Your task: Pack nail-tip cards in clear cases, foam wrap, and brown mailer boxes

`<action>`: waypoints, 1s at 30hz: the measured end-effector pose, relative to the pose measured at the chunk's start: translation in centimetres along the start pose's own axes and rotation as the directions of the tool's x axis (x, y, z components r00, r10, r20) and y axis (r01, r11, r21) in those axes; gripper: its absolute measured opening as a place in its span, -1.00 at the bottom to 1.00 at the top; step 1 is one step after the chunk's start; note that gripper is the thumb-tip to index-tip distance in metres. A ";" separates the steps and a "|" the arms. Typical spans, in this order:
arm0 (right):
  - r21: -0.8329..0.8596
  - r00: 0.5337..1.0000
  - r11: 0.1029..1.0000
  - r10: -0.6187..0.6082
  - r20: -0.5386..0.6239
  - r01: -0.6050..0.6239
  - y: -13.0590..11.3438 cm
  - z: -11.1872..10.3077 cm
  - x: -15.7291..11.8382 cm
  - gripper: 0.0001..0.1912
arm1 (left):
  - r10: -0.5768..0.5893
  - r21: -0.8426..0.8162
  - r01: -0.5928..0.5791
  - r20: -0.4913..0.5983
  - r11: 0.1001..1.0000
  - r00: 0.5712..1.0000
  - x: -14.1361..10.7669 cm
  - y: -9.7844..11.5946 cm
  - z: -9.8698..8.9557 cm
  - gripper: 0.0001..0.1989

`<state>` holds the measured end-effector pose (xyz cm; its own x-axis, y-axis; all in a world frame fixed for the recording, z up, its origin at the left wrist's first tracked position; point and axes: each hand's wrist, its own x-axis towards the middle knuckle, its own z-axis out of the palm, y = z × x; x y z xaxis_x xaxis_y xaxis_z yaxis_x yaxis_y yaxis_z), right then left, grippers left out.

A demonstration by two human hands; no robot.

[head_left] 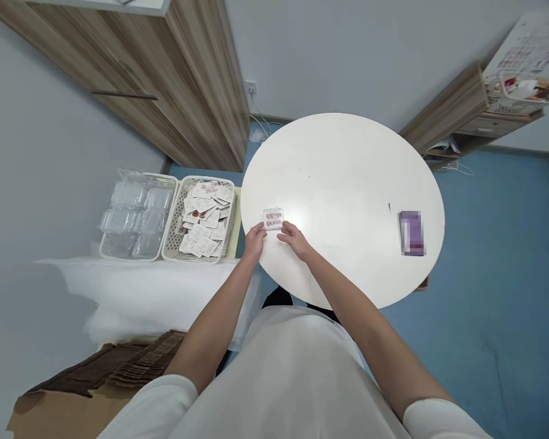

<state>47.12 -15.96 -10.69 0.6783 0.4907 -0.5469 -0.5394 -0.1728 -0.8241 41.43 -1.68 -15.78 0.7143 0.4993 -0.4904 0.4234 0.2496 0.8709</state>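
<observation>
A small clear plastic case (273, 219) lies at the left side of the white round table, with two rows of pink oval pieces inside that look like press-on nails. My left hand (255, 240) grips its lower left corner between thumb and fingers. At the lower right corner, my right hand (296, 241) holds the case with its fingertips, thumb toward the near edge. Both forearms reach in from below.
The round table (348, 183) bears a purple box (412, 233) at the right. Left of it stand a white basket (166, 247) full of printed cards and another basket (103, 247) of clear plastic boxes. White sheeting (141, 292) and brown cardboard (73, 408) lie nearer me.
</observation>
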 end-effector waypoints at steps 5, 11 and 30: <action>-0.062 0.990 0.991 -0.121 -0.068 0.117 0.6 -3.9 -4.1 -0.32 | 0.051 0.059 -0.060 0.144 0.996 0.988 -3.2 0.3 3.1 -0.54; -0.144 0.972 0.976 -0.183 -0.145 0.162 2.8 -11.0 -10.0 -0.50 | 0.084 0.132 -0.143 0.373 0.981 0.924 -7.6 -0.2 8.4 -0.57; -0.351 0.983 0.920 -0.181 0.019 0.176 10.0 -20.1 -12.8 -0.46 | 0.084 0.380 -0.219 0.341 0.898 0.936 -14.7 -5.3 16.1 -0.63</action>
<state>43.03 -41.13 -14.86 0.7554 0.5298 -0.3856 -0.2012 -0.3726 -0.9059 37.63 -23.70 -13.69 0.8945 0.2051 -0.3972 0.4357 -0.2008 0.8774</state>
